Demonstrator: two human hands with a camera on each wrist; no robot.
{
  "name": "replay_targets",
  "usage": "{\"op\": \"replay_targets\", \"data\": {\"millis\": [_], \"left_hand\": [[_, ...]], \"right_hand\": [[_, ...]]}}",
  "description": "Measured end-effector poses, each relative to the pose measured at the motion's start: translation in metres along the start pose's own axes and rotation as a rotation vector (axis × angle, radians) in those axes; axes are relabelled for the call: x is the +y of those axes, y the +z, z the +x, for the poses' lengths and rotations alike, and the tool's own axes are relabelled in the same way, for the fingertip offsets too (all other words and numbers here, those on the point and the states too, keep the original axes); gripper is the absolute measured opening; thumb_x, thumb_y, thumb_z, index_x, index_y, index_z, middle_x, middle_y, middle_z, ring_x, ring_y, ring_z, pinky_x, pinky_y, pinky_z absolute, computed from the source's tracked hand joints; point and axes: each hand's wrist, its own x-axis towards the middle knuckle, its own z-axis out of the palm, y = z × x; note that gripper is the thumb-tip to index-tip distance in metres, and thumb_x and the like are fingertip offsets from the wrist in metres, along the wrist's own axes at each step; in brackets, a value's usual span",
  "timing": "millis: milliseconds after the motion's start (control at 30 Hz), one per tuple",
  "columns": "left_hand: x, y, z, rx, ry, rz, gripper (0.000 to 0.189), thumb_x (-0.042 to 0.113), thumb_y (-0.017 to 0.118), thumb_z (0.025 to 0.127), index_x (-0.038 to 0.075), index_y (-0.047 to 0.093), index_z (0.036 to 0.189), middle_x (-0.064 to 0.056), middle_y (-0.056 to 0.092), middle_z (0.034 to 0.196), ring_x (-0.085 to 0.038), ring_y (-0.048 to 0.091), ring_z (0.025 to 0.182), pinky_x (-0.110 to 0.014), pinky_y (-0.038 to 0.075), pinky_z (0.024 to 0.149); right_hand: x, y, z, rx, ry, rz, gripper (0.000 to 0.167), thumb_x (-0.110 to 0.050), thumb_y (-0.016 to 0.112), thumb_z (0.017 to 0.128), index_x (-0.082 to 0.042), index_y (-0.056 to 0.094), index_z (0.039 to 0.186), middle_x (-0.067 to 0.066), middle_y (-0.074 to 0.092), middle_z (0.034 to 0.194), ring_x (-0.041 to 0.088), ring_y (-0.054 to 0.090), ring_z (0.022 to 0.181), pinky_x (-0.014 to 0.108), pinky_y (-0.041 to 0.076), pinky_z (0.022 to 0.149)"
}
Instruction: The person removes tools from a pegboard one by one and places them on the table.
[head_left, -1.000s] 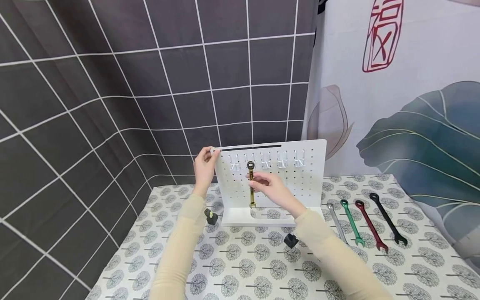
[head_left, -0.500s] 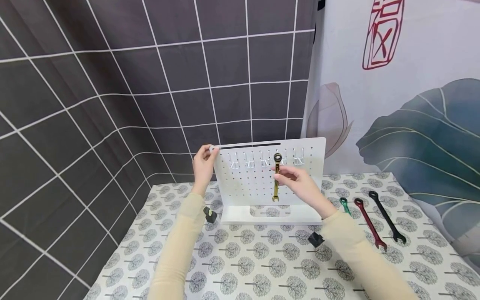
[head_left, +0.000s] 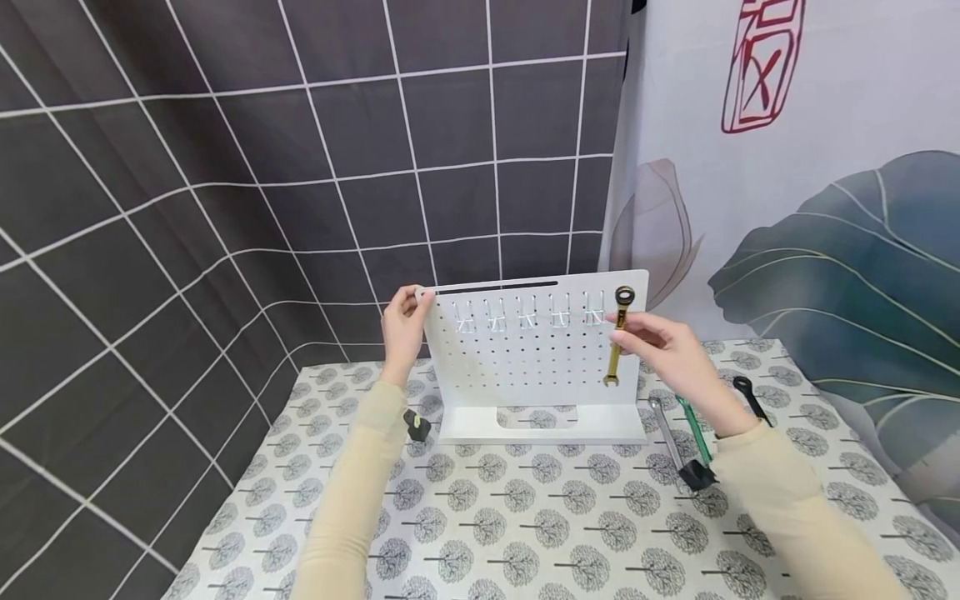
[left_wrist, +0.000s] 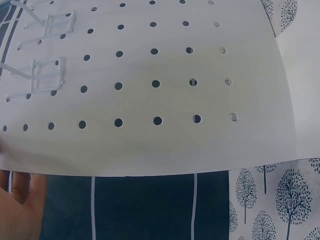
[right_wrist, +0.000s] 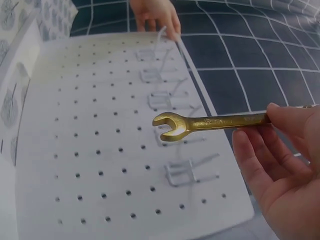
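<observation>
My right hand (head_left: 663, 346) pinches a gold combination wrench (head_left: 619, 333) between thumb and fingers. The wrench is upright, ring end up, in front of the right edge of a white pegboard (head_left: 525, 367). In the right wrist view its open end (right_wrist: 172, 126) points across the board toward the hooks. My left hand (head_left: 405, 321) grips the board's top left corner. Several white wire hooks (head_left: 527, 312) sit in a row along the board's upper part. In the left wrist view the left hand's fingers (left_wrist: 22, 192) show at the board's edge.
On the tree-print tablecloth right of the board lie a silver wrench (head_left: 665, 429), a green wrench (head_left: 694, 429) and a black wrench (head_left: 750, 396), partly hidden by the right arm. Dark gridded cloth (head_left: 337, 208) hangs behind the board.
My right hand has carried the gold wrench rightward across the front of the board, from its left part to its right edge. The left hand stays on the corner.
</observation>
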Motion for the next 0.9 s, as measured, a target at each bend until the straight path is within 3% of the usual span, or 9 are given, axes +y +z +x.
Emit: {"op": "replay_targets", "data": {"millis": [167, 333, 467, 567, 900], "left_hand": [[-0.001, -0.001, -0.001, 0.005, -0.005, -0.004, 0.032, 0.029, 0.073, 0.095, 0.003, 0.067, 0.112, -0.016, 0.072, 0.099, -0.014, 0.063, 0.087, -0.025, 0.05, 0.079], [-0.002, 0.0, 0.001, 0.0, 0.0, -0.009, 0.033, 0.03, 0.073, 0.095, 0.003, 0.067, 0.113, -0.014, 0.071, 0.099, -0.014, 0.063, 0.087, -0.025, 0.05, 0.079], [-0.001, 0.001, 0.002, 0.002, 0.002, -0.011, 0.033, 0.029, 0.073, 0.095, 0.003, 0.067, 0.113, -0.013, 0.071, 0.098, -0.014, 0.063, 0.086, -0.025, 0.05, 0.079], [-0.001, 0.0, 0.002, 0.006, -0.004, -0.011, 0.032, 0.028, 0.073, 0.095, 0.003, 0.067, 0.113, -0.014, 0.071, 0.097, -0.014, 0.063, 0.086, -0.025, 0.05, 0.078], [-0.002, 0.001, 0.0, 0.005, -0.009, -0.01, 0.033, 0.03, 0.073, 0.095, 0.003, 0.067, 0.113, -0.014, 0.072, 0.098, -0.013, 0.063, 0.086, -0.024, 0.051, 0.078]], "right_hand": [[0.0, -0.022, -0.011, 0.018, 0.006, -0.053, 0.036, -0.027, 0.065, 0.101, -0.007, 0.065, 0.13, 0.005, 0.074, 0.109, 0.004, 0.067, 0.093, 0.015, 0.05, 0.081], [0.003, -0.044, -0.02, 0.076, 0.004, -0.086, 0.03, -0.024, 0.066, 0.1, -0.01, 0.068, 0.127, -0.01, 0.073, 0.11, 0.002, 0.066, 0.092, 0.013, 0.048, 0.078], [0.005, -0.06, -0.027, 0.122, 0.025, -0.126, 0.031, -0.025, 0.067, 0.099, -0.015, 0.069, 0.128, -0.023, 0.068, 0.118, -0.006, 0.064, 0.097, 0.009, 0.045, 0.079], [0.007, -0.072, -0.033, 0.141, 0.056, -0.159, 0.035, -0.026, 0.068, 0.099, -0.016, 0.067, 0.132, -0.028, 0.066, 0.115, -0.01, 0.062, 0.096, 0.006, 0.043, 0.079], [0.012, -0.105, -0.056, 0.211, 0.146, -0.17, 0.041, -0.03, 0.068, 0.098, -0.019, 0.064, 0.138, -0.032, 0.064, 0.118, -0.014, 0.059, 0.097, 0.005, 0.04, 0.075]]}}
